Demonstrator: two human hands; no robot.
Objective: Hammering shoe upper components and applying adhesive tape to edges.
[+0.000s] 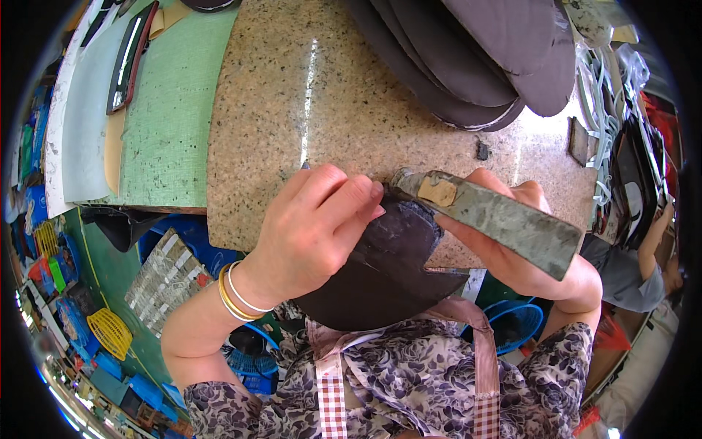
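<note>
Left hand (314, 227) bare, gold and white bangles (235, 294) at wrist, right hand (512, 241) bare, short floral sleeves in grey-purple at lower frame, checked pink apron straps (333, 388) over floral blouse (409, 380)
</note>
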